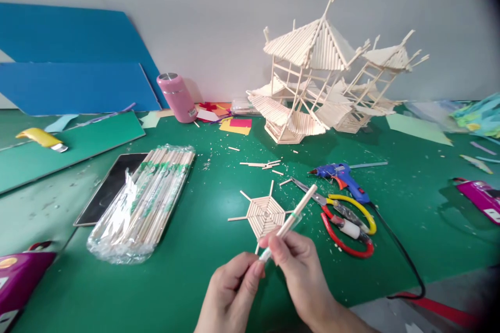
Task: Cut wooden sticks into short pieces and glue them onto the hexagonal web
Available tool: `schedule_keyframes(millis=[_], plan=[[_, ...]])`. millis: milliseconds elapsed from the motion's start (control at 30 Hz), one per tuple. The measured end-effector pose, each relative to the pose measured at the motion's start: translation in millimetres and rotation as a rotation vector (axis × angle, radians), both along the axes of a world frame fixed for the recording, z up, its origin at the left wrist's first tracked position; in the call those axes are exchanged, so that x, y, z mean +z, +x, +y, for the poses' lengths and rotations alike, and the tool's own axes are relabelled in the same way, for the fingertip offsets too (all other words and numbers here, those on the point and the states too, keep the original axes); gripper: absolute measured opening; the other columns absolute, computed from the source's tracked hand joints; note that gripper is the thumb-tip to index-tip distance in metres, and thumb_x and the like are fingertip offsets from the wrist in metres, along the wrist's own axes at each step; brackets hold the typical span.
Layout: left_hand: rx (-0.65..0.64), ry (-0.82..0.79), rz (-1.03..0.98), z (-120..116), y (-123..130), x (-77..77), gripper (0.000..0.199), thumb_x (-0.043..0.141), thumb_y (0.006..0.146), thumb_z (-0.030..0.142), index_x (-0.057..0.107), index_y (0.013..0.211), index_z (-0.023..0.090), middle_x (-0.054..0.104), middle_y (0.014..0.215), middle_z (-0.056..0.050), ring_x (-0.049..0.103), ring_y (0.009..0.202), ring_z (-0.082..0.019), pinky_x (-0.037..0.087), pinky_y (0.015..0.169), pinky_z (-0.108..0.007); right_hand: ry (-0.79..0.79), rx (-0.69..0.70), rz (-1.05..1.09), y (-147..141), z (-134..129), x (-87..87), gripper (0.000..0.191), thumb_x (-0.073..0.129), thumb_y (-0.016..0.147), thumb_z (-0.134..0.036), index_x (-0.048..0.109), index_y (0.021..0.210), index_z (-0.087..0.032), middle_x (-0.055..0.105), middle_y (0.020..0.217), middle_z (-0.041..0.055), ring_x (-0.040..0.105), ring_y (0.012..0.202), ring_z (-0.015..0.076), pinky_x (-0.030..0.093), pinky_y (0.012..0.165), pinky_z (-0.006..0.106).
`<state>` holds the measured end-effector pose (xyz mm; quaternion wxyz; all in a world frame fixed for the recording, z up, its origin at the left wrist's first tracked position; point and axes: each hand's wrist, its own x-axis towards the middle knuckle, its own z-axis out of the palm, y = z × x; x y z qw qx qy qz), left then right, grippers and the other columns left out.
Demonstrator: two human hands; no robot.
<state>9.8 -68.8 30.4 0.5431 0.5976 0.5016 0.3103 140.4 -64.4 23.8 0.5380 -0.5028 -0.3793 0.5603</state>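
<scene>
Between both hands is a pair of disposable chopsticks [303, 204], still partly in its clear wrapper and slanting up to the right. My left hand [233, 287] pinches the wrapper's lower end. Higher up, the fingers of my right hand [300, 265] close around the chopsticks. Just beyond the hands, a web-like hexagonal stick frame [266, 215] lies flat on the green table, its near edge partly hidden by my fingers. To the right rest scissors [344, 218] with red and yellow handles and a blue glue gun [346, 179].
Packs of wrapped chopsticks [156, 192] lie over a dark tablet-like slab [105, 187] at left. Stick-built pavilions [308, 52] stand at the back near a pink flask [177, 99]. A yellow utility knife [41, 138] lies far left; the glue gun's black cord [402, 250] trails off the front edge.
</scene>
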Motion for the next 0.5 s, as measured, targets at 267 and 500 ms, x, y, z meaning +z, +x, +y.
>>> schedule_keyframes(millis=[267,500], plan=[[-0.081,-0.002,-0.026,12.2,-1.3,0.4,0.027,0.043,0.085,0.036,0.055,0.073,0.016,0.042,0.059,0.003,0.034,0.052,-0.008,0.031,0.046,-0.017,-0.007,0.13,0.059,8.7,2.2,1.9,0.022,0.058,0.078,-0.039,0.068,0.084,-0.02,0.056,0.067,-0.0003,0.048,0.063,0.011,0.039,0.059,0.023],[-0.275,0.067,0.088,19.3,-7.3,8.5,0.033,0.036,0.087,0.036,0.054,0.068,0.016,0.037,0.055,0.004,0.034,0.05,-0.008,0.028,0.046,-0.018,0.182,-0.056,-0.114,57.0,25.3,17.1,0.033,0.046,0.085,-0.041,0.069,0.074,-0.02,0.049,0.063,0.0007,0.041,0.058,0.0108,0.033,0.054,0.027]])
